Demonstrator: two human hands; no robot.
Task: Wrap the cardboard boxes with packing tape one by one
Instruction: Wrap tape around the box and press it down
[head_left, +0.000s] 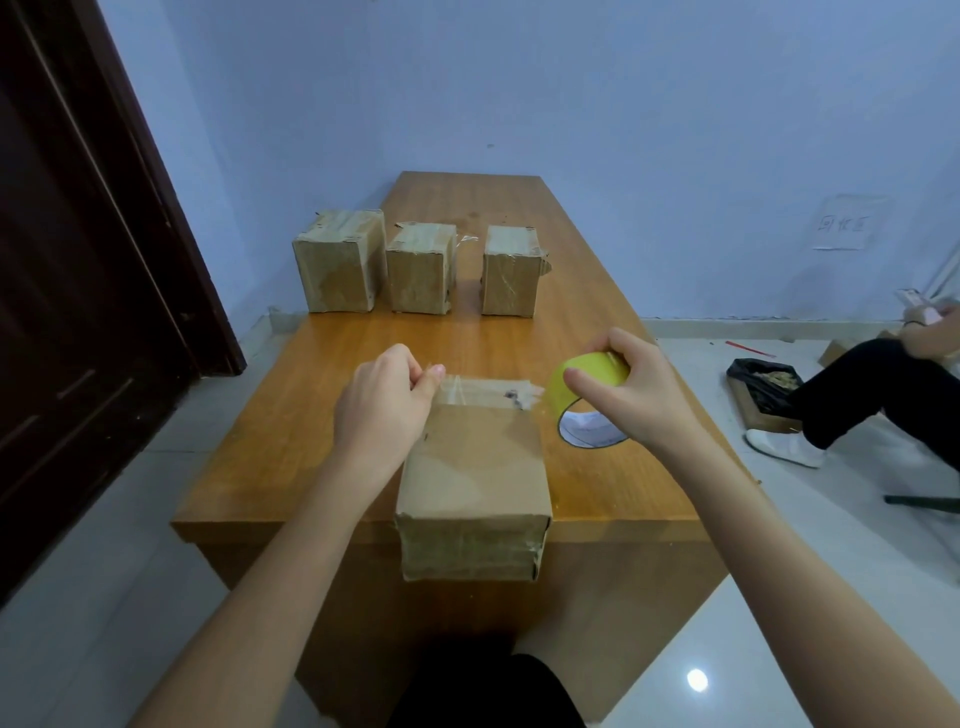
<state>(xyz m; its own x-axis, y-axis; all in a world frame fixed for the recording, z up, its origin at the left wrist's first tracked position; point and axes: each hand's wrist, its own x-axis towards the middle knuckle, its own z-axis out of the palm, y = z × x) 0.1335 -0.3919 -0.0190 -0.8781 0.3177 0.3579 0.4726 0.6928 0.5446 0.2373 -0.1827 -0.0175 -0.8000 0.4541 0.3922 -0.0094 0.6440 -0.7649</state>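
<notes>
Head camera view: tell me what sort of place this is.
Probably a plain room used as a makeshift packing spot, not a proper warehouse. A single wooden table stands against bare blue walls, holding only cardboard boxes for taping, with a dark door beside it and a tiled floor.

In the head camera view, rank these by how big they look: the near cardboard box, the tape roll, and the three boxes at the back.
1. Near cardboard box, largest, though closest to the camera.
2. The three back boxes: left, middle, right. They look too alike to rank.
3. Yellow tape roll, smallest.
</notes>
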